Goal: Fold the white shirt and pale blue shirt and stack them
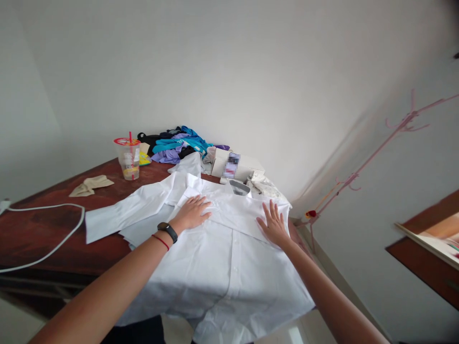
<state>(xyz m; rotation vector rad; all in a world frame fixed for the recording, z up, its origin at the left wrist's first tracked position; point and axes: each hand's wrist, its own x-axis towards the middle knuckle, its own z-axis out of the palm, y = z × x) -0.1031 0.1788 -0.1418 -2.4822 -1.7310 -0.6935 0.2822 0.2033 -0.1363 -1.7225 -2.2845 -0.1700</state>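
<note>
A white button-up shirt (215,253) is spread over the table, its lower part hanging past the front edge. My left hand (191,211) lies flat on the upper left of the shirt, fingers outstretched. On the upper right, my right hand (274,223) rests on the cloth with its fingers spread. Between and beyond the hands is the collar (239,188), its grey inside showing. One long sleeve (125,210) stretches out to the left across the tabletop. The line of buttons runs down the middle. Neither hand grips the fabric.
On the reddish-brown table (46,234) stand a plastic cup (129,160) with a red straw and a white box (247,165). A crumpled beige cloth (91,185), a white cable (71,239) and a clothes pile (182,145) lie there too. A pink coat stand (373,157) leans at right.
</note>
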